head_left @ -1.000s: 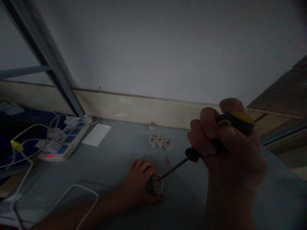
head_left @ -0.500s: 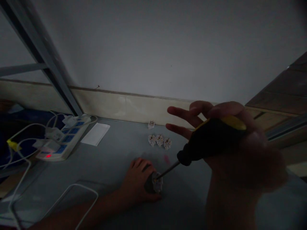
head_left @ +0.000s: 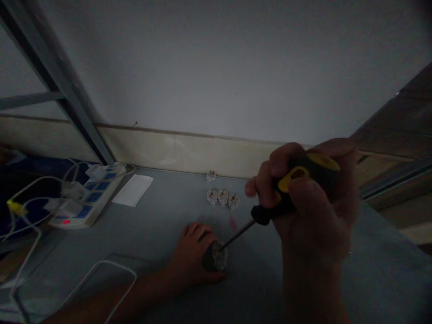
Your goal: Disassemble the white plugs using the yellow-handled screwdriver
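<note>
Dim light is falling on the gray table (head_left: pixel 162 198), where my left hand (head_left: pixel 191 252) is gripping a dark thing (head_left: pixel 208 260) with a clear top (head_left: pixel 220 261). My right hand (head_left: pixel 319 225) is squeezing a screwdriver (head_left: pixel 262 215), its tip poking the top. I'm guessing turning is needing both hands steady.

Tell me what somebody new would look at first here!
Probably the big black-and-yellow screwdriver in the right hand, its tip down at the clear piece by the left hand. Next, maybe the glowing red light on the power strip at the left, then four small clear pieces near the wall.
</note>
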A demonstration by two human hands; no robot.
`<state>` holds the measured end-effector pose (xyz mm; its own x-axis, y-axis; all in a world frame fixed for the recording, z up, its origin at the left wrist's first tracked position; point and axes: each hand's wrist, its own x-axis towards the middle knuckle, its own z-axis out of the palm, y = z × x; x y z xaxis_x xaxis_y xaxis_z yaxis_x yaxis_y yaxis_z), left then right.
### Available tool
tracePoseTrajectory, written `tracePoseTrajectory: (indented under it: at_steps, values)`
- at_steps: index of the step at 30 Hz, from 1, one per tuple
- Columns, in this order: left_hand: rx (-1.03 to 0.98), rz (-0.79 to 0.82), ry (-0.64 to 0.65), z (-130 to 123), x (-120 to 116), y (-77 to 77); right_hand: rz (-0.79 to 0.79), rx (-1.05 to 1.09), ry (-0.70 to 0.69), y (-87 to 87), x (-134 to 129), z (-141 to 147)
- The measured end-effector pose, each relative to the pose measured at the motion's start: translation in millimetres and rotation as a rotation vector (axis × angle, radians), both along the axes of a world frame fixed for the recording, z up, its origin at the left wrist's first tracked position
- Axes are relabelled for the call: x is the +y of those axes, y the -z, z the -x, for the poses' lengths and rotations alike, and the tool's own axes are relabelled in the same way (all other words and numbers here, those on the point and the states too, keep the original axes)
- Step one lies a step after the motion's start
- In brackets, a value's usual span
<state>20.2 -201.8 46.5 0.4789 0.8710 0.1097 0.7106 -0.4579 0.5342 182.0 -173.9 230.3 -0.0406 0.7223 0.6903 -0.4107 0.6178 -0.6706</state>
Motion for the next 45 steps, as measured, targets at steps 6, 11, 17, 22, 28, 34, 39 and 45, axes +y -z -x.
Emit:
tracePoseTrajectory:
  at_steps: [6,11,17,22,28,34,39,45]
  values:
    - [-0.007,-0.014,0.004,0.2,0.1,1.9,0.117,-0.046,-0.172,-3.2,-1.7,-7.3]
    - [-0.014,-0.022,-0.013,0.8,-0.6,2.8,0.103,-0.100,-0.262,-4.9,1.6,-12.6]
    - [-0.005,-0.012,-0.006,1.0,-0.3,0.7,0.051,-0.107,-0.202,-2.9,3.0,-9.4]
    - [-0.006,-0.004,-0.005,0.7,0.0,1.3,-0.018,-0.112,-0.105,-3.1,-3.3,-6.0]
    - [-0.027,-0.028,-0.004,0.9,-0.2,4.6,-0.069,-0.118,0.015,-1.7,-7.8,-1.3]
    - [-0.019,-0.064,0.002,0.9,-0.8,6.5,-0.195,-0.097,0.225,4.2,-6.0,1.6]
    - [-0.008,-0.083,-0.016,-1.0,-2.3,7.1,-0.292,-0.095,0.516,1.9,-4.5,5.3]
    - [-0.009,-0.199,-0.001,-3.5,-1.1,12.9,-0.403,-0.133,0.844,-3.4,-11.3,5.0]
